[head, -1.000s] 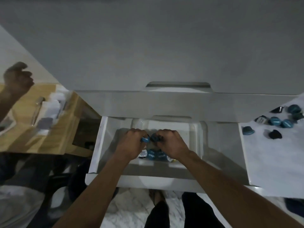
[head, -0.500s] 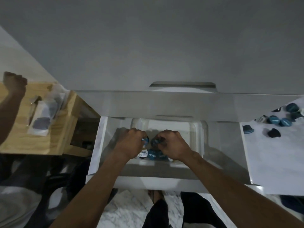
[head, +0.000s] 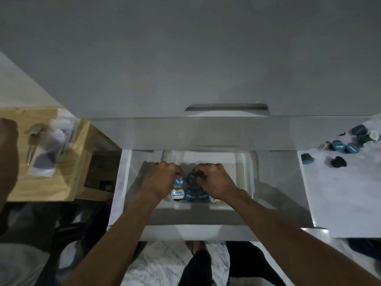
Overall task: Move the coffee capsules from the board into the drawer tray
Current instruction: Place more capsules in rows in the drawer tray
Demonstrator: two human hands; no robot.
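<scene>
Both my hands are down inside the clear drawer tray (head: pixel 245 162) in the open white drawer. My left hand (head: pixel 160 178) is curled around a blue coffee capsule (head: pixel 179 181). My right hand (head: pixel 214 182) grips a dark blue capsule (head: pixel 191 178) right beside it. Below the hands, a row of capsules lies in the tray's near end: a white-lidded one (head: pixel 177 195) and blue ones (head: pixel 189 196). On the white board (head: pixel 340 193) at the right, several blue and black capsules (head: pixel 338 145) lie scattered near its far edge.
The drawer front (head: pixel 195 232) juts toward me, over a marble floor and my dark-clothed legs. A wooden table (head: pixel 68 162) with wrapped cutlery stands at the left. Another person's arm (head: pixel 8 157) fills the left edge. A grey cabinet face rises behind the drawer.
My hands have sunk slightly lower in the tray, still holding their capsules. The other person's arm at the left has dropped down and closer to the camera.
</scene>
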